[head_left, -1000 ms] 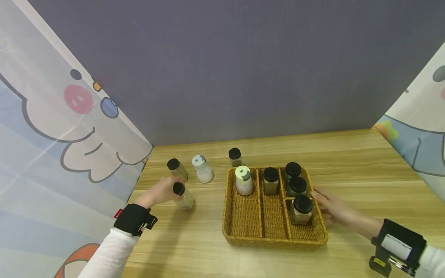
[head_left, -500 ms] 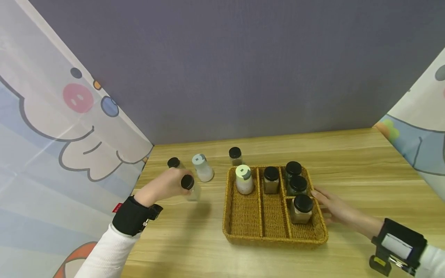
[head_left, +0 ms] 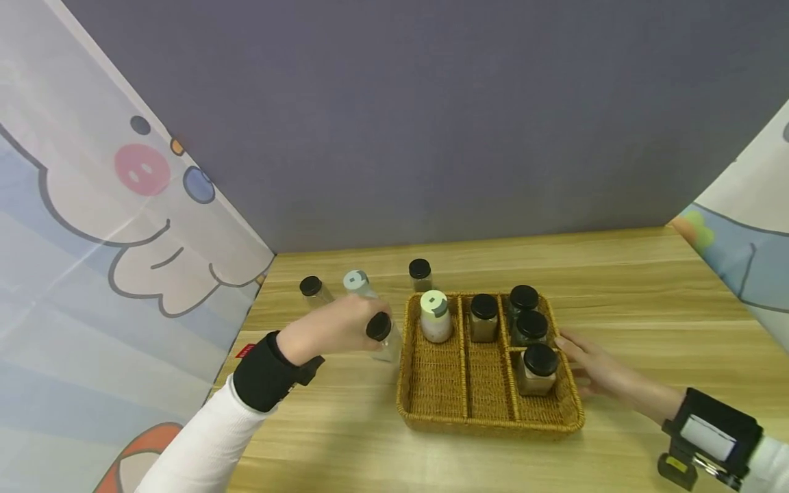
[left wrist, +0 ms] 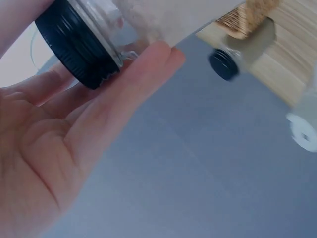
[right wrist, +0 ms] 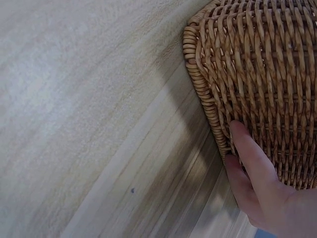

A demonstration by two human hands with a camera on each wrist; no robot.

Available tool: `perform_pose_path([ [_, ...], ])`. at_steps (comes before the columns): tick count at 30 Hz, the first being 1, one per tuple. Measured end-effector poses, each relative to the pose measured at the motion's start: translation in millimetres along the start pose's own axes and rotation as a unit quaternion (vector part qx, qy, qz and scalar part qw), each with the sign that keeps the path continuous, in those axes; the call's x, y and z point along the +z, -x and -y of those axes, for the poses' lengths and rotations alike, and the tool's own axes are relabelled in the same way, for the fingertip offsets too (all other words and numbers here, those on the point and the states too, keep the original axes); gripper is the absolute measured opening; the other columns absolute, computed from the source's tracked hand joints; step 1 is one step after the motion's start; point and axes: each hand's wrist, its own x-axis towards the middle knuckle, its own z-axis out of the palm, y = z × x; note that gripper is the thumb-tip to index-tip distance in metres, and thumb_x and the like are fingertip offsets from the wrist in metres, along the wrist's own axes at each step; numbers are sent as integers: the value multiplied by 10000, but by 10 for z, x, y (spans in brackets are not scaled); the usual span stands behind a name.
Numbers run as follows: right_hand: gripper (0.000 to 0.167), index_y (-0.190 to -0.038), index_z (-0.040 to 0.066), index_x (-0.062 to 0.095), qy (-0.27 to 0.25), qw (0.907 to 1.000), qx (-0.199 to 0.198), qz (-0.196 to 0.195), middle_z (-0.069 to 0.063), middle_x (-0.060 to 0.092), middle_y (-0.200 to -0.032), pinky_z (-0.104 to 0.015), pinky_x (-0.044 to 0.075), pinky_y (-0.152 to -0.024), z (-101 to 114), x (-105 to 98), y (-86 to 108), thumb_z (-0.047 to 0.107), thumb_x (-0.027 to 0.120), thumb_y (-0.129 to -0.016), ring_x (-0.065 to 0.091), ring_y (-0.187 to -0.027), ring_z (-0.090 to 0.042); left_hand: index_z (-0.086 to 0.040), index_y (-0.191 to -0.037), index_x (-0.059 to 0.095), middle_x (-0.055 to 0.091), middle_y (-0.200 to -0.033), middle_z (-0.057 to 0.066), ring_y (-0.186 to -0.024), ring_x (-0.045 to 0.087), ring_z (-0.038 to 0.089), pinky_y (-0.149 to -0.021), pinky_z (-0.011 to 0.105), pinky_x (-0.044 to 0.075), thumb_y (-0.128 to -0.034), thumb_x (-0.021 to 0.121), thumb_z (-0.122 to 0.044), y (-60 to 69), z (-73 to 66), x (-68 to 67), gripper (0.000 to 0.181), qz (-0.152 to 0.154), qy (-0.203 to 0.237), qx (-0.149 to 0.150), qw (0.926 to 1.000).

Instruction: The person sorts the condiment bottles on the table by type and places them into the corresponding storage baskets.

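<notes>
My left hand [head_left: 335,324] grips a clear jar with a black lid [head_left: 379,327], held just left of the wicker basket [head_left: 474,426]. In the left wrist view, the fingers and thumb surround the jar [left wrist: 163,20] near its lid, and its contents look pale. My right hand [head_left: 593,365] rests against the basket's right side, fingers fairly straight on the weave [right wrist: 277,94]. Inside the basket, a white-capped shaker [head_left: 435,322] stands in the left compartment and a black-lidded jar [head_left: 483,319] in the middle one. Two dark jars share the back right compartment; another jar [head_left: 537,373] stands in the front right.
Left of the basket stand a black-lidded jar [head_left: 314,290] and a white-capped shaker [head_left: 357,282], partly hidden by my left hand. Another black-lidded jar [head_left: 420,275] stands behind the basket. A grey panel [head_left: 456,137] closes off the table's back; printed curtains [head_left: 80,287] hang on both sides.
My left hand has carried the jar rightward, from beside the left jars to the basket's left edge. The right hand and the basket hold their places.
</notes>
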Motion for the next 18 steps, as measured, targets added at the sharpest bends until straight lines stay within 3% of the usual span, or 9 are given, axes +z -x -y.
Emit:
perform_pose_path([
  [5,724,-1380,0,-144,-37,10000,-5,-13,-396,-7,-1355,-497,466,-796,-3,1,5,402,286,-958,254,-1170,-547,-48,-965,573,590,-784,-9,-646,523,72,-551,182,422,-690,725,-133,-128,-162,18,326,110,-261,236,9993],
  [12,723,-1376,-5,-152,-81,10000,-37,31,-403,-3,-1351,-486,471,-796,-15,-8,8,398,282,-960,269,-1167,-542,-113,-951,558,546,-759,-50,-650,504,70,-540,184,394,-736,714,-263,-338,-427,54,305,635,-402,264,9968],
  [18,731,-1377,-6,-147,-27,10000,-9,-18,-405,2,-1349,-473,476,-793,-18,-8,-3,404,288,-957,282,-1163,-537,-109,-1055,537,529,-800,-62,-640,485,52,-536,168,387,-773,674,-330,-469,-644,76,384,970,-569,461,9926],
])
